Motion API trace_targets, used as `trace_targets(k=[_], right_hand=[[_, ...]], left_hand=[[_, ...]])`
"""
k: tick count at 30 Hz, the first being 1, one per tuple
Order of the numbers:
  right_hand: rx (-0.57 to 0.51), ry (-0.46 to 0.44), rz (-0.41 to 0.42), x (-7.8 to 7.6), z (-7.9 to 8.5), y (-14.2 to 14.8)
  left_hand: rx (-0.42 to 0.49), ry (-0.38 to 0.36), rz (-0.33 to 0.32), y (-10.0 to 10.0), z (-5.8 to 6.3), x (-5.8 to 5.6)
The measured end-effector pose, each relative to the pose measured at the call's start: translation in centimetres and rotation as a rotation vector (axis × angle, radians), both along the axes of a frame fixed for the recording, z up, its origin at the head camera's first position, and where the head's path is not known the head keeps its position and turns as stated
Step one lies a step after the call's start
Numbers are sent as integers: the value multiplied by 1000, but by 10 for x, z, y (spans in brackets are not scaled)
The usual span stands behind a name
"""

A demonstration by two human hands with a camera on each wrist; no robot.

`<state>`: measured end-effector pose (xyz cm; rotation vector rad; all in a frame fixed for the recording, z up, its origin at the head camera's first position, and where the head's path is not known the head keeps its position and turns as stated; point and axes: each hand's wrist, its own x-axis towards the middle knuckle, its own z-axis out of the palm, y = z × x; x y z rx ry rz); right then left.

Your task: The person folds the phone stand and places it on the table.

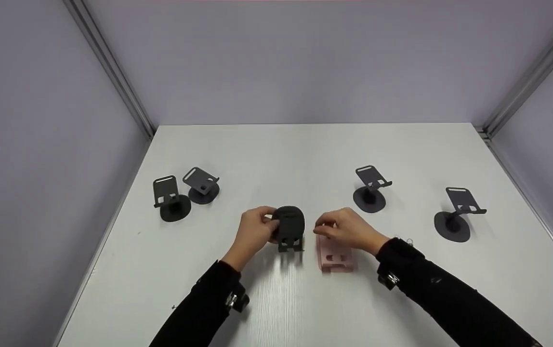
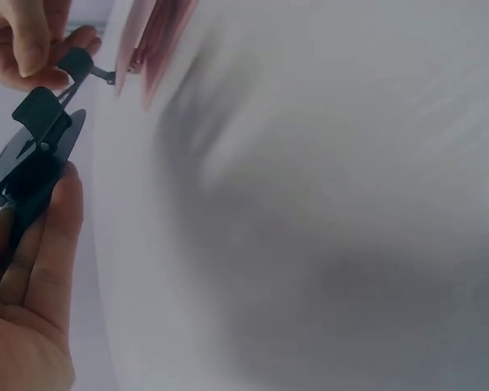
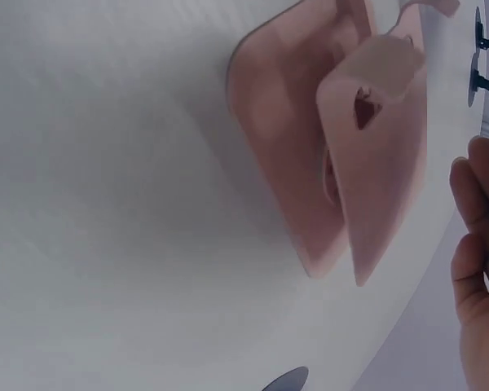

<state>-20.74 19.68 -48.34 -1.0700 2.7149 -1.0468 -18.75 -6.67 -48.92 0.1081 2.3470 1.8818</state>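
My left hand grips a dark folding phone stand by its side, fingers behind and thumb in front. In the left wrist view this stand is partly folded, its small lip hooks showing near the other hand. To its right, a pink phone stand rests on the table, folded down with its plate lying close over the base. My right hand hovers over the far end of the pink stand, fingers loosely bent beside the dark one. The right wrist view shows these fingers relaxed with nothing between them.
Two unfolded dark phone stands stand close together at the left of the white table. Two more stand on the right, one nearer the middle and one farther out. Pale walls enclose the back and sides.
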Motion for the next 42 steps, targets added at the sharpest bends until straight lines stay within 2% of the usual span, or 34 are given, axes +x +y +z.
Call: trace_targets(k=[7,14,18,22,28,31,37,42], right_hand=[[21,-4,-107,-1,-6,34],[73,22,-209,3,-21,75],[142,5,-220,9,-30,94],[188,47,-206,15,-38,106],[275,72,-170,26,-43,114],[314,101,-140,31,-45,118],[320,112,-120,32,-48,120],[327,93,-134,31,-49,120]], left_hand=[[-73,-108,5,-15,-10,3],[-133,-154,41,-30,-19,6],[-137,-185,62,-36,-22,7],[-159,-187,79,-40,-24,7],[-242,-153,89,-43,-24,7],[-329,-124,92,-44,-25,8],[-571,-34,88,-46,-25,12],[-634,12,84,-48,-27,13]])
